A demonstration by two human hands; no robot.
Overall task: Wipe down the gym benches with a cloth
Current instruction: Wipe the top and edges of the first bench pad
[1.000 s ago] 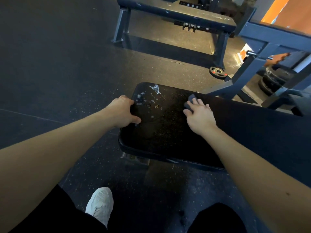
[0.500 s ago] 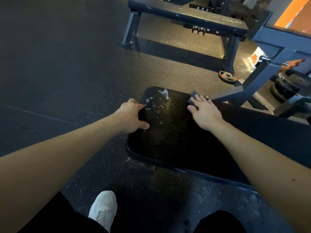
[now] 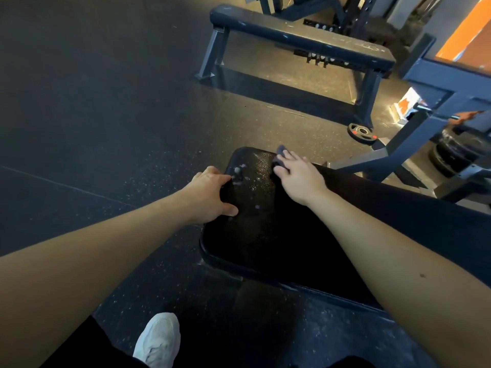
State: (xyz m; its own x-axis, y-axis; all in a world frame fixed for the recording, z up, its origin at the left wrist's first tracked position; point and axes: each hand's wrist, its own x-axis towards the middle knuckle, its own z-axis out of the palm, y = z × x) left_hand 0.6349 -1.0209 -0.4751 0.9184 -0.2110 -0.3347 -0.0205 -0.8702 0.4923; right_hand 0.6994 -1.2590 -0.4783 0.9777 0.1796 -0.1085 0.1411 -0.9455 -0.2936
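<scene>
Head view: the person leans over the near bench (image 3: 279, 248), a black padded one that runs from the middle of the picture away to the right. The left hand (image 3: 210, 193) grips the pad's left edge, with the fingers curled down over the side and the thumb lying on top of the pad. The right hand (image 3: 297, 179) rests on the far edge of the pad near its rounded end, palm down. Its fingers lie fairly straight over a small dark cloth (image 3: 280, 155) and press it to the pad. A bunched corner of the cloth pokes out past the fingertips, and a little more shows beside the thumb.

Between the two hands the pad is wet. White foamy spots and fine droplets (image 3: 240, 172) sit just beside the left hand's fingertips and spread toward the cloth. The rest of the pad toward the person looks dark and dull.

Below the pad, one white shoe (image 3: 158, 339) stands on the speckled black rubber floor (image 3: 93, 115), between dark trouser legs.

Well apart, at the top of the picture, a second flat bench (image 3: 300, 35) stands on angled metal legs, its top scuffed with pale marks. A small weight plate (image 3: 362, 132) lies flat on the floor near its right leg. To the right, a blue-grey metal frame (image 3: 435, 102) slants down to the floor, and a stack of dark plates (image 3: 457, 152) sits behind it.
</scene>
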